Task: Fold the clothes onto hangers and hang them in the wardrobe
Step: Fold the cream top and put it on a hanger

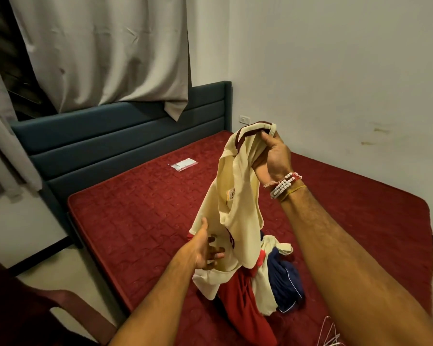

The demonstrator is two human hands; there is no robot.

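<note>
The right hand (270, 156) pinches the cream shirt (238, 196) by its collar over the clothes pile (280, 278) near the front edge of the bed (135, 208); the left hand (205, 250), fingers spread, touches it lower

The mattress (140, 211) is covered in dark red quilted cloth, matt, with a raised stitched pattern. Above it a cream shirt (235, 186) of thin, soft, matt cloth with maroon trim is seen. On the mattress a small packet (183, 164) of clear, glossy plastic is laid. At the mattress's head, the headboard (110, 136) is padded in smooth blue upholstery with a faint sheen. Beside the mattress's near corner, a dark chair (68, 303) of what looks like glossy plastic is seen.
</note>
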